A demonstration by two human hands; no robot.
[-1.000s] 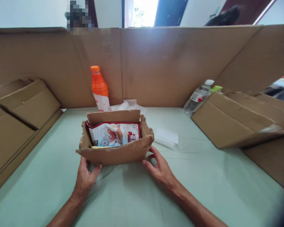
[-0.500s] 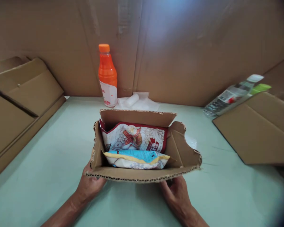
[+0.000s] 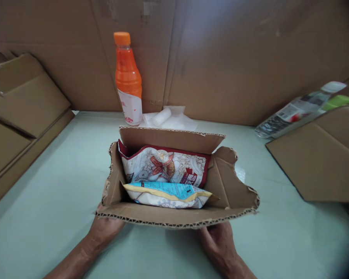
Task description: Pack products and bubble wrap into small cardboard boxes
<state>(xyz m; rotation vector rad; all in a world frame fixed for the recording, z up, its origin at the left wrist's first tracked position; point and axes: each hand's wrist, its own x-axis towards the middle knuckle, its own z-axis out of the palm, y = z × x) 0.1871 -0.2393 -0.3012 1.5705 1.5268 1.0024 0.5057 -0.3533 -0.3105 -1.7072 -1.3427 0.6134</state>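
Note:
An open-topped cardboard box [image 3: 174,217] with ragged cut edges is tilted toward me in the middle of the view. My left hand [image 3: 106,230] grips its near left corner from below, and my right hand [image 3: 219,244] holds the near side toward the right. The fingers of both hands are largely hidden under the box. Inside, a white packet with a dark red border [image 3: 167,164] leans against the far wall. In front of it lies a blue, yellow and white packet [image 3: 168,193].
An orange drink bottle [image 3: 129,81] stands behind the box, beside white plastic wrap [image 3: 171,118]. At right, a clear bottle [image 3: 296,110] and a green item [image 3: 339,101] lean out of another cardboard box [image 3: 317,159]. Folded cardboard [image 3: 29,104] is at left; a cardboard wall rises behind.
The view has moved closer, so the box and the bottles look larger. Both hands keep their hold on the box, and the packets stay in place inside it.

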